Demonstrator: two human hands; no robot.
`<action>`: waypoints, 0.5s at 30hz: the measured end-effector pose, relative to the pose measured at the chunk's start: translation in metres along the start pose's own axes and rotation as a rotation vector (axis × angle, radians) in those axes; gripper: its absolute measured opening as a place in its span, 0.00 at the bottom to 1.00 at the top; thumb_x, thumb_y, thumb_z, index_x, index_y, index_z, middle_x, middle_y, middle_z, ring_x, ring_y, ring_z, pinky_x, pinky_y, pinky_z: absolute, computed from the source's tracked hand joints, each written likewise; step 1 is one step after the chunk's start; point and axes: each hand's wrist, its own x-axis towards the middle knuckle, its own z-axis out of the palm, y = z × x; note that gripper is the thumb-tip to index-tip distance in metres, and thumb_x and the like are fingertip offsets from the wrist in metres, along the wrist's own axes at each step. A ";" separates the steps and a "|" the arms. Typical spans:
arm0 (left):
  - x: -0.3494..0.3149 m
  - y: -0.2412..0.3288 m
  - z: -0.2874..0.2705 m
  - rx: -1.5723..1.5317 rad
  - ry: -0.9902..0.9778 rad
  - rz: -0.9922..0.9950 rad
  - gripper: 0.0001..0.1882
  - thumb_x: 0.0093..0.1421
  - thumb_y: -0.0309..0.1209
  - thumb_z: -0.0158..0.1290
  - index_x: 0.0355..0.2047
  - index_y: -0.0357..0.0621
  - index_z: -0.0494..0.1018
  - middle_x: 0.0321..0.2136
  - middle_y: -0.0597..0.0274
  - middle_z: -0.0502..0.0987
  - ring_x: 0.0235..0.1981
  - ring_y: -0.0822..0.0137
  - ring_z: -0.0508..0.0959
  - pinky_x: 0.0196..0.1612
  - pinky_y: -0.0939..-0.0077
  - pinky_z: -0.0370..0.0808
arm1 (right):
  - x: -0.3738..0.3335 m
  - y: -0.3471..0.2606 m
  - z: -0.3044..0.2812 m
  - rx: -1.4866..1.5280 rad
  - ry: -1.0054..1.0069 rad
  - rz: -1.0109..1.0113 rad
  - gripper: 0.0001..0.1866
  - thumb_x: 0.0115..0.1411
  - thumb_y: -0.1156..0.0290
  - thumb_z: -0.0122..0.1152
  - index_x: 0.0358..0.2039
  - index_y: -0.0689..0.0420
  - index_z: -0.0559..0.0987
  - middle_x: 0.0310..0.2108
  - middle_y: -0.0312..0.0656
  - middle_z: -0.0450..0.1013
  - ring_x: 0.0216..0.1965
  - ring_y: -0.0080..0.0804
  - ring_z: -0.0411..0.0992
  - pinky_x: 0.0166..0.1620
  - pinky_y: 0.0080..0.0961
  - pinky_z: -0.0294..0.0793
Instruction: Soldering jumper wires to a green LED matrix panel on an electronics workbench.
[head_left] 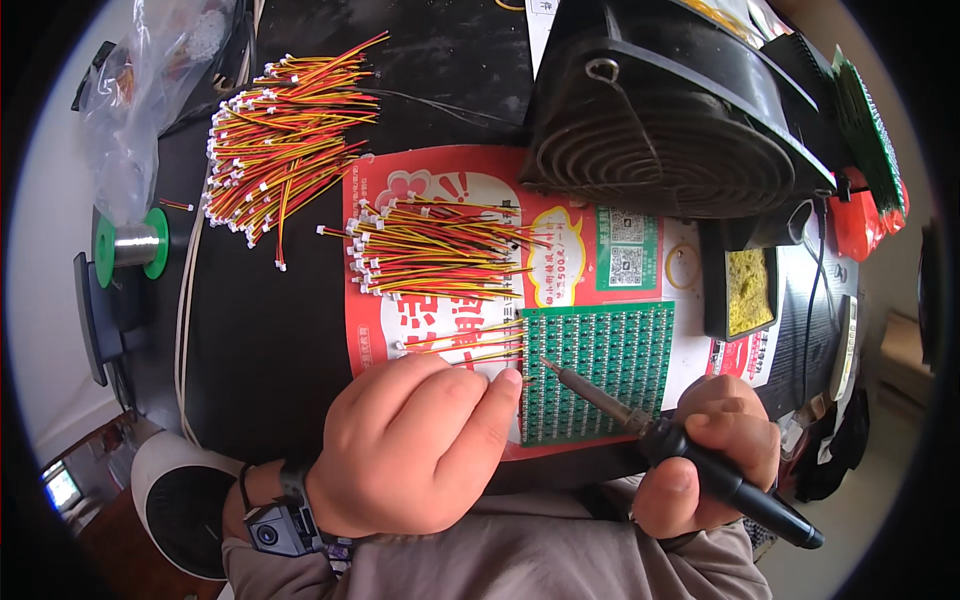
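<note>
My right hand (715, 450) grips a soldering iron (725, 480) by its black handle. The iron's tip is at the left part of a green circuit board panel (600, 400), which has rows of small identical circuits. Several red, yellow and black connector wires (470, 345) run from the left onto the panel's left edge. My left hand (425, 440) is closed beside that edge, its fingertips pinching what looks like a wire lead, mostly hidden under the fingers. Just above lies a bundle of connector wires (440, 250) with white plugs on the left.
A larger pile of connector wires (290, 140) lies at the far left, near a solder spool (135, 247). A black fan-like unit (680, 120) stands at the back right, with a yellow sponge (750, 290) in a holder in front. The red printed sheet (400, 170) lies under the panel.
</note>
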 end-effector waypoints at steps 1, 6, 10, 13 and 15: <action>0.000 -0.001 0.001 -0.003 0.007 -0.001 0.12 0.43 0.17 0.61 0.32 0.31 0.80 0.26 0.56 0.75 0.23 0.60 0.75 0.25 0.69 0.75 | 0.000 0.000 0.000 -0.001 0.005 -0.003 0.19 0.48 0.69 0.72 0.34 0.65 0.72 0.16 0.39 0.68 0.14 0.29 0.66 0.17 0.23 0.64; 0.000 -0.004 0.004 0.002 0.023 -0.009 0.12 0.43 0.18 0.61 0.31 0.30 0.80 0.25 0.56 0.75 0.23 0.60 0.75 0.25 0.69 0.75 | -0.001 0.003 0.006 -0.007 0.049 -0.025 0.19 0.47 0.69 0.73 0.32 0.65 0.74 0.15 0.37 0.67 0.13 0.28 0.64 0.16 0.23 0.62; -0.001 -0.005 0.005 -0.001 0.027 -0.018 0.11 0.43 0.17 0.61 0.31 0.31 0.80 0.25 0.57 0.75 0.23 0.60 0.75 0.25 0.69 0.75 | -0.002 0.002 0.009 -0.018 0.070 -0.026 0.18 0.46 0.68 0.74 0.30 0.65 0.74 0.15 0.37 0.66 0.12 0.27 0.64 0.15 0.23 0.61; 0.000 -0.006 0.005 -0.028 0.027 -0.032 0.11 0.43 0.17 0.61 0.31 0.31 0.80 0.25 0.57 0.76 0.23 0.60 0.76 0.25 0.70 0.75 | -0.002 0.002 0.010 -0.027 0.067 -0.027 0.19 0.46 0.68 0.74 0.30 0.65 0.74 0.14 0.37 0.66 0.12 0.27 0.63 0.15 0.22 0.61; 0.002 -0.008 0.001 -0.056 -0.004 -0.039 0.12 0.42 0.17 0.61 0.31 0.32 0.80 0.26 0.57 0.76 0.23 0.60 0.76 0.25 0.70 0.75 | -0.001 0.002 0.010 -0.034 0.058 -0.024 0.19 0.46 0.68 0.74 0.30 0.65 0.74 0.14 0.37 0.66 0.12 0.27 0.63 0.15 0.22 0.61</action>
